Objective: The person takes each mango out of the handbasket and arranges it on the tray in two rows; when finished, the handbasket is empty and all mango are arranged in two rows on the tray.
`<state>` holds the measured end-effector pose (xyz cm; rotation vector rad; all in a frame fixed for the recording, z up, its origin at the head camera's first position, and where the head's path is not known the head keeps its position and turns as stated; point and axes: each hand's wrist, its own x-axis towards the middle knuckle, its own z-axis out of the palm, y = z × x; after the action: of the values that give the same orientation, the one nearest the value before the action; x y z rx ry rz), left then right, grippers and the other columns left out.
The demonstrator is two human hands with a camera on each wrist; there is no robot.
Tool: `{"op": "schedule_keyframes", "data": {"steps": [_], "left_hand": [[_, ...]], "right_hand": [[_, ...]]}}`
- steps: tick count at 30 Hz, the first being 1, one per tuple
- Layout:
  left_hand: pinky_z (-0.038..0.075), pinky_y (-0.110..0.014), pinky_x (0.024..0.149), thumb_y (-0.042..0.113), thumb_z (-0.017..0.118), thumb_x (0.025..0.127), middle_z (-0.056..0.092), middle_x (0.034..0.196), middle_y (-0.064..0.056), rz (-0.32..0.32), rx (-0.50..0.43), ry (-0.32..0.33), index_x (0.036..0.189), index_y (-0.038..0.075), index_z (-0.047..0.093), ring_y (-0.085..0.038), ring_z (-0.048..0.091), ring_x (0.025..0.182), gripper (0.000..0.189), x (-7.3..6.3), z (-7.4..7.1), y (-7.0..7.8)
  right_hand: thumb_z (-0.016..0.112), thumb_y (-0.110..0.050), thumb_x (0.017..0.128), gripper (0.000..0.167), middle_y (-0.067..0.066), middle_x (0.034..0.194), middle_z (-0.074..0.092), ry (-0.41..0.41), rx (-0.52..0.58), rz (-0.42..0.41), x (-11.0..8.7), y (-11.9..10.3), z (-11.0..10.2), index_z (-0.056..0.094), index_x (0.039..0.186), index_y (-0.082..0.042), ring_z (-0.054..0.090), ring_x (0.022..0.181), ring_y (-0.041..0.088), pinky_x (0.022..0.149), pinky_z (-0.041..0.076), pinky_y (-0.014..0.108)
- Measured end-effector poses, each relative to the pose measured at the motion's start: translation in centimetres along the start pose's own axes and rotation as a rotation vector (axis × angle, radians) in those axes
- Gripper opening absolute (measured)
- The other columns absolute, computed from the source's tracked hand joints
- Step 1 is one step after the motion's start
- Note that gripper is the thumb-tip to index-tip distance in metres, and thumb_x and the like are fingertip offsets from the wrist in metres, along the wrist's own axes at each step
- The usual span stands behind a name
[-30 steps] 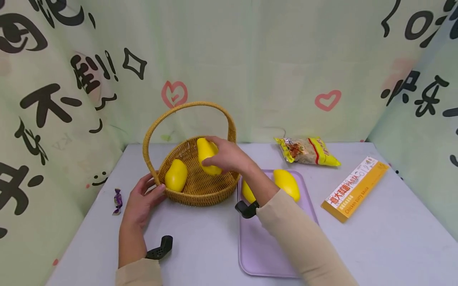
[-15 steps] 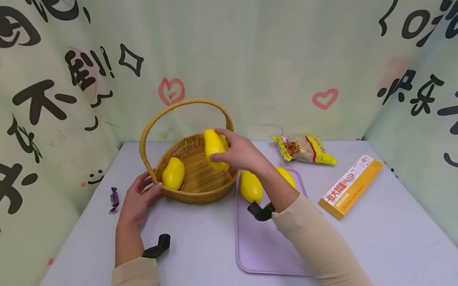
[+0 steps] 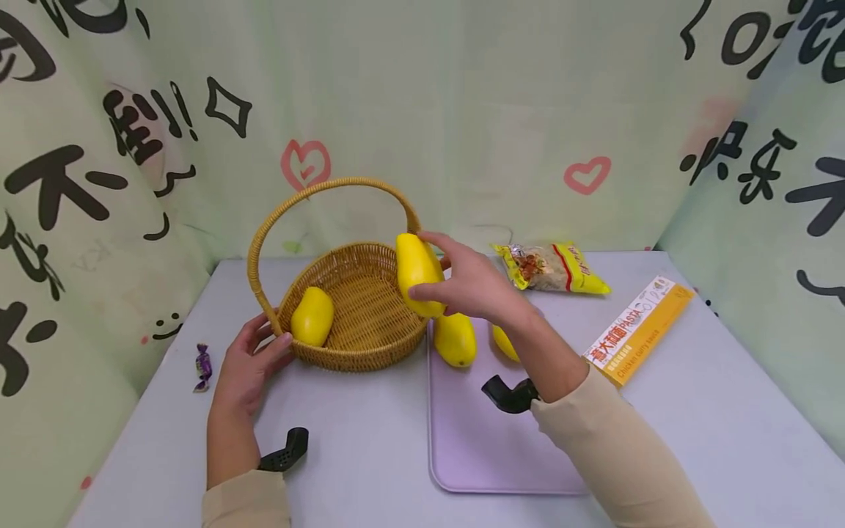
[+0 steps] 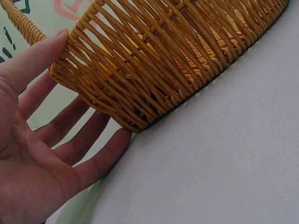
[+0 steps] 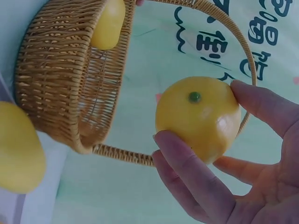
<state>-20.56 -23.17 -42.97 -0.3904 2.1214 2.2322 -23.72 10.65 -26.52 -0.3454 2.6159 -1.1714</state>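
My right hand (image 3: 478,282) holds a yellow mango (image 3: 419,268) between thumb and fingers, raised at the right rim of the wicker basket (image 3: 359,359). In the right wrist view the held mango (image 5: 198,119) shows a green stem spot, with fingertips pressed around its sides. A second mango (image 3: 312,317) lies inside the basket on the left. My left hand (image 3: 247,363) grips the basket's left side near the foot of the handle. Seen from the left wrist, its thumb lies at the rim and the fingers reach along the woven side (image 4: 140,70).
A lilac tray (image 3: 495,440) right of the basket carries two mangoes (image 3: 455,341), one partly behind the right forearm. Behind it lies a yellow snack bag (image 3: 554,268); further right, a pasta box (image 3: 637,330). A purple wrapped candy (image 3: 202,367) lies at the left.
My right hand has lifted the mango from inside the basket and carried it right to the basket's right rim. My left hand stays at the basket, and the head view has shifted slightly.
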Motion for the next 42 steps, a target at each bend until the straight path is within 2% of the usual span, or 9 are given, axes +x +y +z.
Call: {"op": "schedule_keyframes", "data": {"steps": [4,9,18,21,27,30,35,39,42], "left_hand": [[0.057,-0.024,0.1,0.025,0.074,0.097,0.036,0.161,-0.006,-0.006,0.002,-0.002,0.161,0.026,0.036,-0.012,0.055,0.123,0.075,-0.1,0.0,-0.2],[0.056,-0.025,0.101,0.026,0.074,0.097,0.036,0.161,-0.006,-0.015,0.001,-0.003,0.161,0.027,0.037,-0.014,0.053,0.126,0.074,-0.2,0.0,-0.5],[0.054,-0.028,0.105,0.028,0.074,0.097,0.034,0.164,-0.004,-0.045,0.018,0.003,0.161,0.029,0.035,-0.015,0.051,0.13,0.075,-0.3,-0.2,-0.9],[0.052,-0.031,0.107,0.029,0.074,0.097,0.033,0.164,-0.004,-0.051,0.014,0.01,0.162,0.031,0.034,-0.017,0.049,0.134,0.076,-0.2,-0.3,-1.0],[0.051,-0.033,0.108,0.031,0.074,0.096,0.032,0.165,-0.004,-0.051,0.017,0.006,0.162,0.031,0.033,-0.018,0.049,0.134,0.078,0.0,-0.3,-0.9],[0.053,-0.031,0.107,0.03,0.075,0.096,0.033,0.163,-0.003,-0.044,0.012,0.013,0.162,0.03,0.034,-0.015,0.052,0.129,0.077,0.0,-0.3,-0.8],[0.057,-0.026,0.1,0.028,0.076,0.096,0.036,0.159,-0.004,-0.032,0.0,0.024,0.161,0.027,0.036,-0.011,0.055,0.122,0.076,-0.1,-0.1,-0.6],[0.058,-0.024,0.099,0.028,0.075,0.096,0.036,0.159,-0.004,-0.022,-0.001,0.022,0.16,0.027,0.037,-0.012,0.055,0.122,0.074,0.0,0.0,-0.4],[0.057,-0.024,0.099,0.027,0.075,0.096,0.036,0.16,-0.005,-0.008,-0.004,0.015,0.16,0.026,0.037,-0.014,0.055,0.123,0.074,0.1,0.1,-0.2]], "right_hand": [[0.082,-0.03,0.087,0.096,0.018,0.138,0.049,0.003,-0.021,0.012,-0.8,0.5,-0.3,0.025,0.164,-0.03,0.07,0.085,0.03,0.073,0.065,0.034],[0.082,-0.028,0.087,0.096,0.022,0.136,0.044,0.012,-0.038,0.007,-1.6,1.5,-0.3,0.026,0.164,-0.024,0.067,0.087,0.03,0.069,0.065,0.035],[0.083,-0.034,0.086,0.094,0.024,0.146,0.044,-0.004,-0.05,0.054,-3.2,3.2,0.0,0.03,0.162,-0.019,0.067,0.078,0.027,0.068,0.064,0.034],[0.083,-0.036,0.085,0.093,0.022,0.141,0.051,-0.009,-0.086,0.053,-3.8,3.6,0.0,0.032,0.16,-0.015,0.066,0.083,0.027,0.073,0.062,0.035],[0.081,-0.039,0.085,0.09,0.021,0.138,0.055,0.021,-0.186,0.041,-4.9,4.3,0.3,0.037,0.158,-0.008,0.056,0.113,0.032,0.091,0.055,0.044],[0.081,-0.041,0.085,0.09,0.02,0.136,0.055,0.034,-0.197,0.05,-5.3,4.5,0.4,0.039,0.157,-0.007,0.055,0.113,0.032,0.09,0.055,0.043],[0.082,-0.043,0.084,0.09,0.018,0.13,0.054,0.024,-0.192,0.075,-5.9,4.7,0.5,0.039,0.158,-0.014,0.054,0.11,0.032,0.081,0.056,0.037],[0.083,-0.042,0.085,0.085,0.016,0.128,0.055,0.021,-0.206,0.046,-6.5,5.0,0.5,0.043,0.158,-0.025,0.053,0.11,0.032,0.078,0.055,0.035],[0.083,-0.043,0.084,0.083,0.016,0.127,0.056,0.025,-0.225,0.012,-6.9,5.3,0.5,0.045,0.156,-0.028,0.053,0.109,0.03,0.078,0.053,0.035]]}}
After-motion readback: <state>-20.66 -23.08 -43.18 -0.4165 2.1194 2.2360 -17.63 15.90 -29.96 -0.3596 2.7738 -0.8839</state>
